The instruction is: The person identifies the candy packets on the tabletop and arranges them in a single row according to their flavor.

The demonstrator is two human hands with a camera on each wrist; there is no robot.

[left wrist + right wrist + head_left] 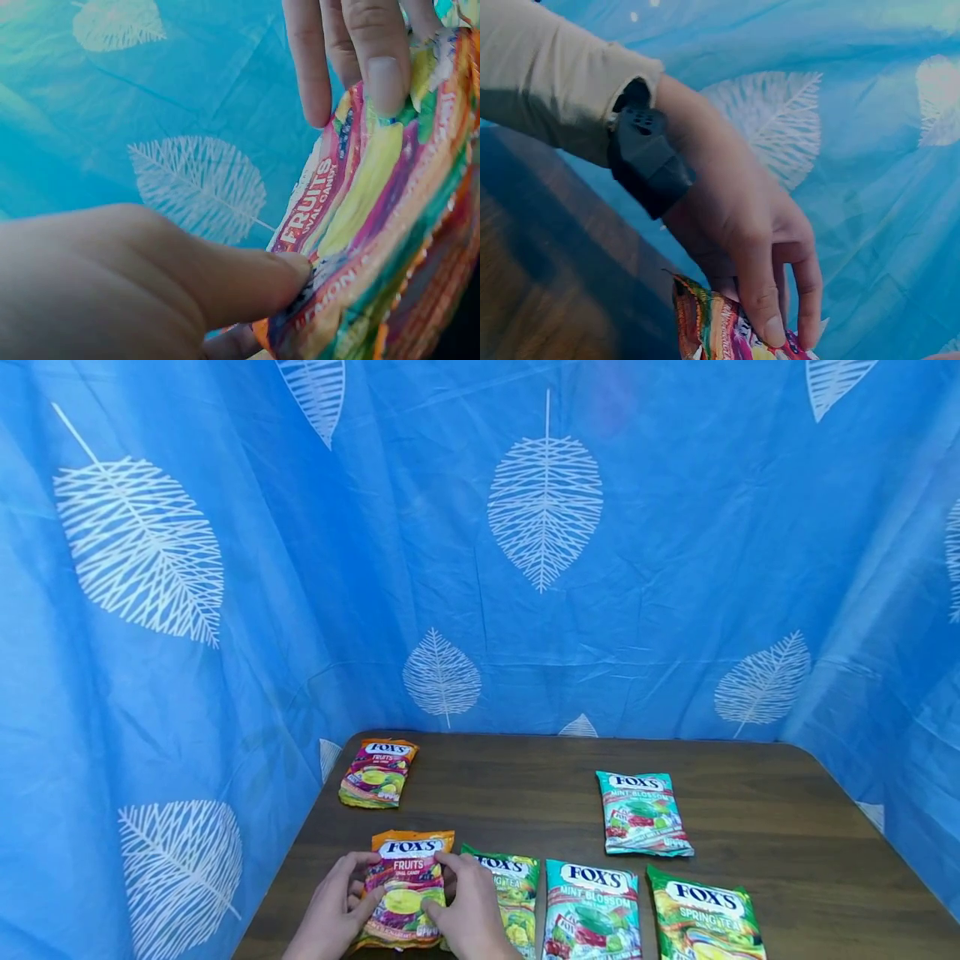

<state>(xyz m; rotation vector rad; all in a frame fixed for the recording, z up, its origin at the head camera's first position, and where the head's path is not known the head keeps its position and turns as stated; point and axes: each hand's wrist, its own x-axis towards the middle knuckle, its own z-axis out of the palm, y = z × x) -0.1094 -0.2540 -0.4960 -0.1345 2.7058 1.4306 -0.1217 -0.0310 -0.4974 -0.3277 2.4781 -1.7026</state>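
Watching from here, I see a person's left hand (336,902) and right hand (474,902) both clamped on an orange Fruits candy packet (405,892), one at each side edge, thumbs on its printed face. The packet is toward the near left corner of the dark wooden table (510,785); whether it touches the wood I can't tell. Just beside the right hand, and partly hidden by it, lies a green Spring Tea packet (517,906). A near Mint Blossom packet (592,910) comes next along the near side, then a second Spring Tea packet (708,914). Farther back, right of centre, lies another Mint Blossom packet (645,814). By the far left corner sits a second Fruits packet (378,774), slightly tilted. A blue curtain (420,527) printed with white leaves hangs behind the table.
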